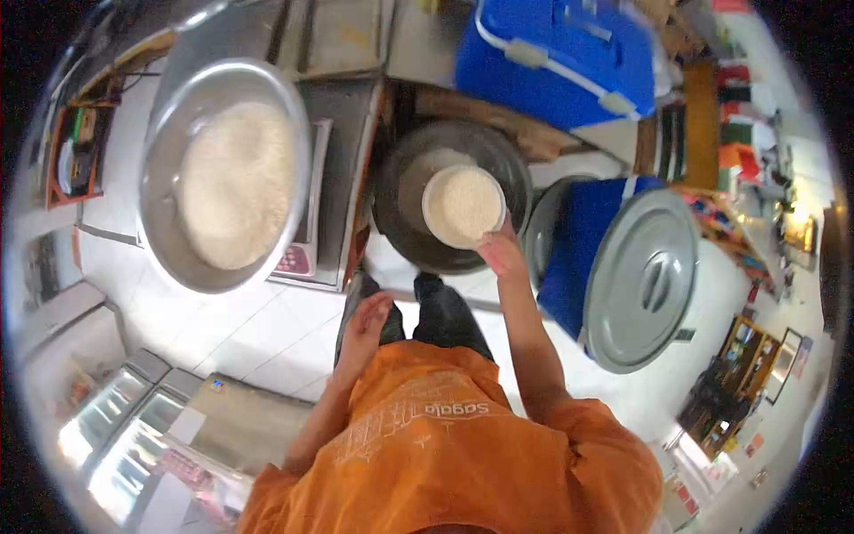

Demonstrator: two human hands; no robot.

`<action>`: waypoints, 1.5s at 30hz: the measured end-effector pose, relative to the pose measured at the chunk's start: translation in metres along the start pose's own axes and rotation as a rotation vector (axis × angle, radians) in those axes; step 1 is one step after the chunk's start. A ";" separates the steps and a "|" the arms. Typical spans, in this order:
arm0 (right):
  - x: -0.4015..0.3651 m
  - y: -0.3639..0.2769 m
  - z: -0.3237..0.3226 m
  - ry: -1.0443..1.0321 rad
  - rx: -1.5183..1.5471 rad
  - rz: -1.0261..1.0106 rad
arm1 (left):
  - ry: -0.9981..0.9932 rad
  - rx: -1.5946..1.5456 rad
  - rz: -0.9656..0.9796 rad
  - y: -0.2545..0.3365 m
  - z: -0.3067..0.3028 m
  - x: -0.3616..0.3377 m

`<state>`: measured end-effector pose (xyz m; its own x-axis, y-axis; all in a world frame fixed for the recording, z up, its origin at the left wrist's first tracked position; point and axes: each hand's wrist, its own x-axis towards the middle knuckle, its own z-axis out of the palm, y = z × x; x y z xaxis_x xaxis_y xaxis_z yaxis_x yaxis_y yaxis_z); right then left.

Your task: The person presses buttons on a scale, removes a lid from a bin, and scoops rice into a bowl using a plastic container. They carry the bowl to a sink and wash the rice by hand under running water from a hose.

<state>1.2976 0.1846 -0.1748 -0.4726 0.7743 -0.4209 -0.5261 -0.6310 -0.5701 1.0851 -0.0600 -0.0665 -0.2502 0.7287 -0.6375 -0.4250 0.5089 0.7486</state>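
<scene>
Crowding the basin (396,233) is a lidded pot (642,278); right fingers (498,242) clasp the rice bowl (463,206), left fingers (377,304) spread.

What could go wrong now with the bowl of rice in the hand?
The right hand alone holds the full white round bowl of rice at its edge, so it may tip and spill past the dark round basin below. The left hand is free and gives no support.

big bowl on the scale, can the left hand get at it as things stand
Probably yes. The left hand hangs open and empty on the same side as the big bowl, with only bare floor between them. The right hand is busy holding the small bowl.
</scene>
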 end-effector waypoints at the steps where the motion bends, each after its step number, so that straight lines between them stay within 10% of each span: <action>1: -0.002 -0.018 0.032 -0.045 -0.036 -0.017 | -0.067 0.010 0.107 0.012 -0.001 0.009; 4: -0.024 -0.057 0.120 -0.033 -0.100 -0.022 | -0.242 0.383 0.301 0.087 0.013 0.023; 10: -0.066 -0.058 0.313 0.069 -0.326 -0.151 | -0.225 0.018 0.761 0.162 0.027 0.033; 15: -0.033 0.004 0.374 0.245 -0.841 -0.610 | -0.501 -0.942 0.457 0.195 -0.009 0.060; 24: -0.023 0.061 0.437 0.362 -1.680 -0.958 | -0.612 -1.738 0.179 0.207 -0.016 0.091; 35: -0.028 0.094 0.458 0.294 -2.076 -1.362 | -0.678 -1.856 -0.110 0.240 -0.044 0.062; 37: -0.017 0.094 0.451 0.121 -1.956 -1.696 | -0.713 -1.847 -0.137 0.242 -0.044 0.060; 45: -0.032 0.059 0.474 -0.259 -1.996 -1.540 | -0.824 -1.805 -0.224 0.245 -0.045 0.056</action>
<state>0.9466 0.0998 0.1394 -0.6979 0.3206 0.6404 0.4266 0.9044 0.0122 0.9279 0.0852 0.0729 0.0853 0.9946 -0.0596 -0.7432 0.0237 -0.6687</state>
